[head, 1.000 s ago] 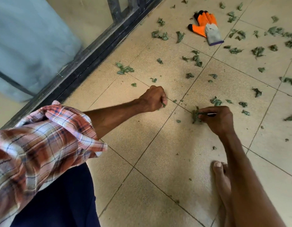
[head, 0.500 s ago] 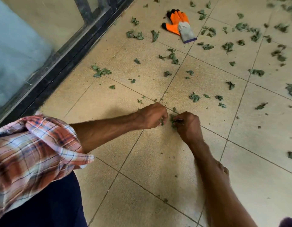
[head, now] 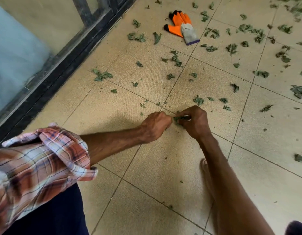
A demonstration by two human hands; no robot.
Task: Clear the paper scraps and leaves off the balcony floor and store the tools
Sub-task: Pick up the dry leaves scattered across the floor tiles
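Observation:
Several crumpled green leaves [head: 176, 60] lie scattered over the beige tiled balcony floor [head: 163, 167]. My right hand [head: 195, 122] grips a small bunch of picked-up leaves [head: 178, 118] low over the floor. My left hand [head: 155, 126] is curled into a loose fist right beside it, its fingertips touching the same bunch; a bit of green shows under its fingers. An orange and grey work glove [head: 182, 26] lies flat on the tiles farther ahead.
A dark metal door frame [head: 65, 60] with glass runs diagonally along the left. My bare foot [head: 206, 168] rests on the floor below my right forearm. Thicker leaf litter [head: 251, 29] covers the tiles at the upper right.
My two hands have come together from about a tile's width apart. The right hand still carries its bunch of leaves, and the left hand now meets it.

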